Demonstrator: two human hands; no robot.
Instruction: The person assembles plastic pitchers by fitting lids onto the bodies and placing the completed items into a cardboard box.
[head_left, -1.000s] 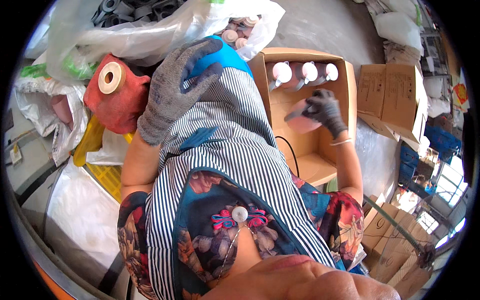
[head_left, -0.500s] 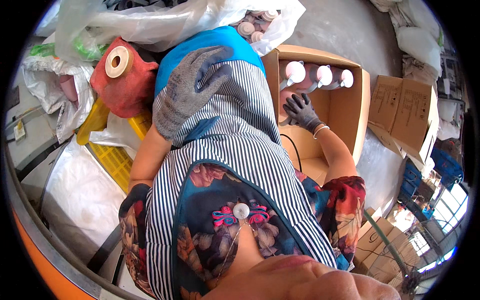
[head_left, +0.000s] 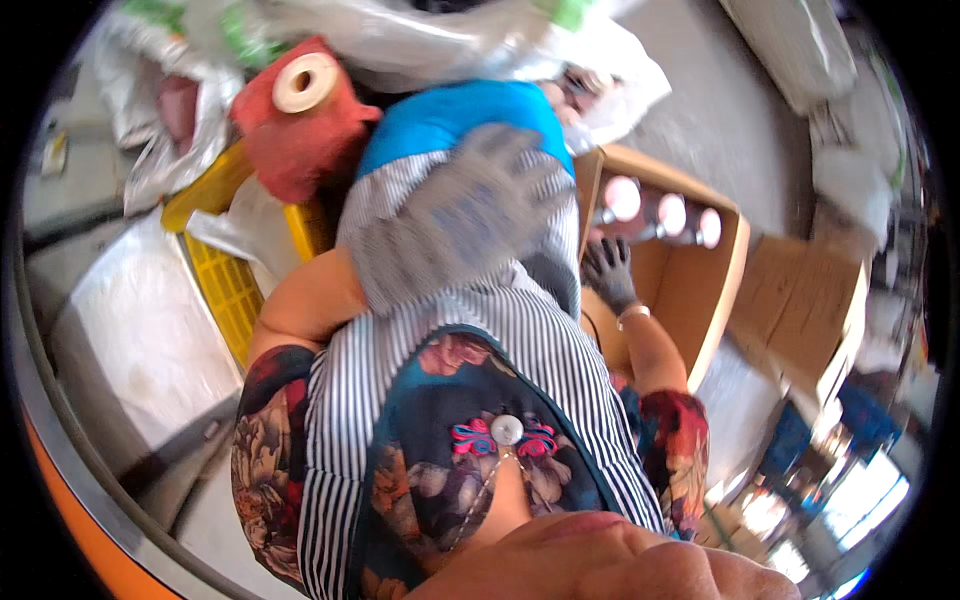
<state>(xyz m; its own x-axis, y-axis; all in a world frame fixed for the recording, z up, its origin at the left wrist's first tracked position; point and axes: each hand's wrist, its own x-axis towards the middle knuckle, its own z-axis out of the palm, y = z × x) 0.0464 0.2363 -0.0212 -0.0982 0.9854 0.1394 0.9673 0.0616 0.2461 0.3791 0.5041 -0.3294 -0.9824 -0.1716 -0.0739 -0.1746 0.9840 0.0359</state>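
My left hand, in a grey knit glove, is blurred above my lap with its fingers stretched out toward the right; nothing shows in it. My right hand, gloved with dark fingers, reaches down into an open cardboard box beside my right leg. Its fingers look apart, close to the box's left wall. Just beyond them stand three pinkish bottles in a row, with round pale caps, among them the middle bottle's cap. Whatever lies under my right palm is hidden.
At the upper left, a red cloth bundle carries a cream roll, beside a yellow plastic crate. A clear plastic bag of capped parts lies ahead. A closed carton stands at the right.
My left hand has swung right across my lap. My right hand stays inside the box, its fingers now pointing more upward in view. The whole view has shifted slightly.
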